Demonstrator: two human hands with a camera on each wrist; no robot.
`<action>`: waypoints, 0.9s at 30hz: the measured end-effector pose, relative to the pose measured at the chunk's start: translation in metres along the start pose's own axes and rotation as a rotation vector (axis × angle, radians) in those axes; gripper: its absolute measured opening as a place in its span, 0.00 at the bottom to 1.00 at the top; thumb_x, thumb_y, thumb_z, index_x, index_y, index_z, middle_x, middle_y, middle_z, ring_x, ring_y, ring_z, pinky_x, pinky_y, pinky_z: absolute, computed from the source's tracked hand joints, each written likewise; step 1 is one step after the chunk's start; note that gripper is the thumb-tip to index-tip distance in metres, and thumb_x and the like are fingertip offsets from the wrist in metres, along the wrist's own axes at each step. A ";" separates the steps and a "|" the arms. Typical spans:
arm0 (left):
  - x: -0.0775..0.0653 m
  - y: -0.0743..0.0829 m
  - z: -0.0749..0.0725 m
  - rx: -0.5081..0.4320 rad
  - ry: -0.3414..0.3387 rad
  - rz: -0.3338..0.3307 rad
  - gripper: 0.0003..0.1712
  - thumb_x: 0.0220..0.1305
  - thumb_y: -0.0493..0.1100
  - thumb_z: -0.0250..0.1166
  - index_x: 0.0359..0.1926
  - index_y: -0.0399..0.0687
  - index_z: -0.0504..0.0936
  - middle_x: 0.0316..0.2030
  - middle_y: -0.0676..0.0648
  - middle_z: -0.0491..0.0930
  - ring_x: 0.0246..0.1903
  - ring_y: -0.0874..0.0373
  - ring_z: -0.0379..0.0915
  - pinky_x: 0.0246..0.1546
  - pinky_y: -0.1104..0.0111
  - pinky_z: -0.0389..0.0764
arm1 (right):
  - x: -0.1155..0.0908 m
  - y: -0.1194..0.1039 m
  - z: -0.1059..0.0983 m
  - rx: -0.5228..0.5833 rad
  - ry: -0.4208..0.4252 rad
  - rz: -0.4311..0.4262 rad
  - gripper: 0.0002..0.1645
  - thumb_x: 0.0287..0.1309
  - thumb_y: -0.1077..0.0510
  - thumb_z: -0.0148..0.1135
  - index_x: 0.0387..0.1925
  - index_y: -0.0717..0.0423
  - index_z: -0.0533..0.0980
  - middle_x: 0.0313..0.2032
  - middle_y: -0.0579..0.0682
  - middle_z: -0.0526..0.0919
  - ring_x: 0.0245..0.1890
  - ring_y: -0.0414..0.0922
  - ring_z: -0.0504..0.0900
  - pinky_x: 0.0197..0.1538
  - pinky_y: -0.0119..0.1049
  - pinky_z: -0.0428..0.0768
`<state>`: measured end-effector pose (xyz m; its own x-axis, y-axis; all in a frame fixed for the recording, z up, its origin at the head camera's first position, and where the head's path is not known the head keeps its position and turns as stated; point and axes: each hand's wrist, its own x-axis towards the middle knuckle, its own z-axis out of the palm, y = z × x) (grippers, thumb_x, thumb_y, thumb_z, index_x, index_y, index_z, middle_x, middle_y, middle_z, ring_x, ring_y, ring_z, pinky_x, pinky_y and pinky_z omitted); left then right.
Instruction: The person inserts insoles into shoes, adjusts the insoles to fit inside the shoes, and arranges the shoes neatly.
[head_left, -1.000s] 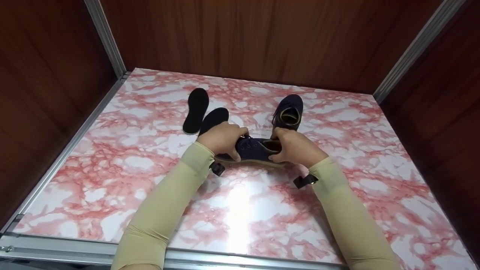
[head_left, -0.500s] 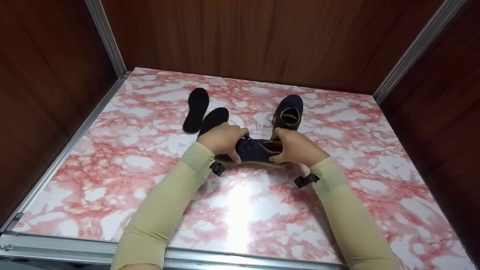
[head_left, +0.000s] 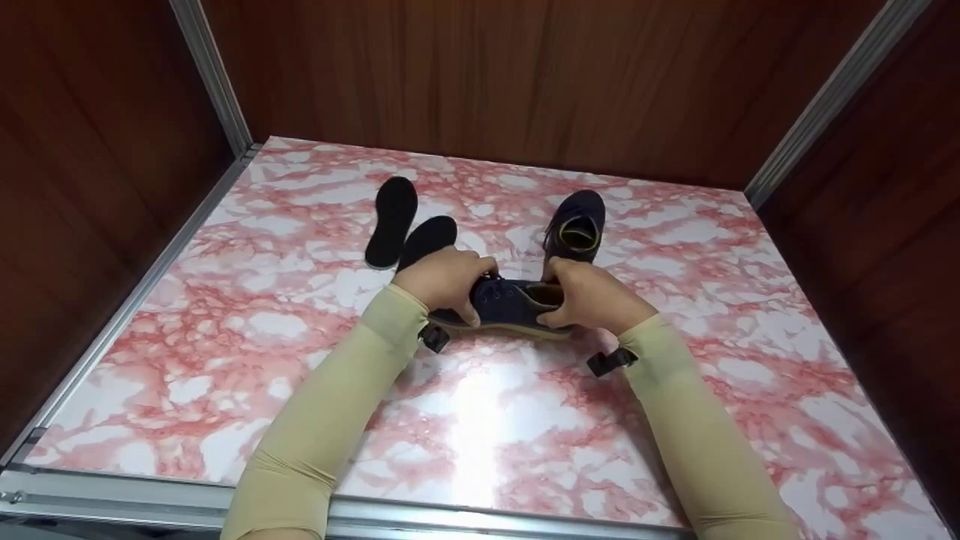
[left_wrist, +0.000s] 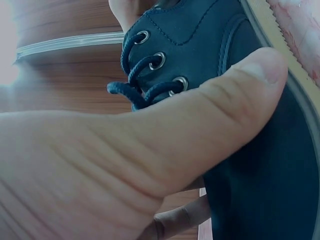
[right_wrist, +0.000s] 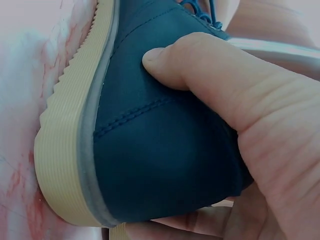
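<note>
From held shoe (head_left: 506, 304), insoles (head_left: 392, 221) are blocking ten o'clock, second shoe (head_left: 576, 214) one, while tabletop (head_left: 501, 217) is leaving passage at twelve.

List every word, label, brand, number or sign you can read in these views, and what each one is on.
None: no readable text in any view.
Held shoe: stitching, metal eyelets and a ridged sole edge show, but no lettering.
Other shoe: no marking visible; its inside is too small and dark to tell.
Black insoles: no print visible on the parts in view.
</note>
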<state>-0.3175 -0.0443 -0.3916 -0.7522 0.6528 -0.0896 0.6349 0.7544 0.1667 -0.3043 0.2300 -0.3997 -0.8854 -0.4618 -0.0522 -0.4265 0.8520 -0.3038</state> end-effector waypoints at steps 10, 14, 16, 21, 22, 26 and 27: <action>-0.001 0.001 -0.004 -0.008 -0.010 -0.020 0.49 0.54 0.58 0.87 0.73 0.52 0.76 0.63 0.41 0.85 0.61 0.39 0.83 0.69 0.49 0.81 | 0.002 0.004 -0.004 0.046 -0.004 -0.008 0.36 0.53 0.45 0.87 0.57 0.55 0.78 0.50 0.54 0.87 0.46 0.51 0.84 0.56 0.52 0.84; 0.000 0.001 -0.003 -0.025 -0.018 -0.023 0.50 0.54 0.58 0.88 0.73 0.52 0.76 0.64 0.41 0.85 0.62 0.39 0.82 0.70 0.48 0.80 | 0.001 0.006 -0.003 0.064 -0.004 -0.008 0.36 0.52 0.46 0.87 0.57 0.55 0.78 0.50 0.53 0.87 0.46 0.50 0.84 0.57 0.52 0.84; 0.001 0.001 -0.003 -0.025 -0.021 -0.020 0.50 0.54 0.58 0.88 0.73 0.51 0.75 0.65 0.41 0.85 0.62 0.39 0.82 0.71 0.48 0.79 | 0.001 0.005 -0.002 0.062 -0.010 -0.002 0.36 0.53 0.46 0.87 0.57 0.54 0.78 0.50 0.53 0.87 0.46 0.50 0.84 0.57 0.52 0.84; 0.001 0.000 -0.003 -0.018 -0.028 -0.021 0.51 0.54 0.59 0.87 0.74 0.52 0.75 0.65 0.41 0.84 0.63 0.39 0.82 0.70 0.49 0.80 | 0.001 0.004 -0.002 0.044 -0.018 0.015 0.37 0.53 0.45 0.87 0.58 0.55 0.77 0.52 0.54 0.87 0.48 0.51 0.84 0.58 0.52 0.84; 0.000 0.000 -0.003 -0.020 -0.030 -0.023 0.51 0.55 0.59 0.87 0.75 0.53 0.74 0.65 0.40 0.84 0.63 0.38 0.82 0.70 0.48 0.80 | 0.001 0.004 -0.002 0.042 -0.019 0.018 0.37 0.53 0.45 0.87 0.58 0.55 0.77 0.52 0.54 0.87 0.48 0.51 0.84 0.59 0.52 0.84; -0.001 0.000 -0.003 -0.024 -0.036 -0.029 0.51 0.55 0.59 0.86 0.76 0.54 0.74 0.65 0.40 0.84 0.63 0.38 0.81 0.70 0.48 0.80 | 0.002 0.004 -0.002 0.037 -0.019 0.010 0.38 0.53 0.45 0.87 0.58 0.55 0.77 0.52 0.54 0.87 0.48 0.51 0.85 0.59 0.52 0.84; -0.001 0.000 -0.003 -0.023 -0.035 -0.029 0.51 0.55 0.59 0.86 0.76 0.54 0.74 0.65 0.40 0.84 0.64 0.38 0.82 0.70 0.49 0.80 | 0.002 0.004 -0.002 0.036 -0.016 0.002 0.37 0.53 0.45 0.87 0.58 0.55 0.77 0.52 0.54 0.87 0.48 0.51 0.85 0.59 0.52 0.84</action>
<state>-0.3175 -0.0452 -0.3885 -0.7629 0.6334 -0.1293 0.6087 0.7712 0.1862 -0.3078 0.2326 -0.3990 -0.8832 -0.4641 -0.0680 -0.4174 0.8438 -0.3375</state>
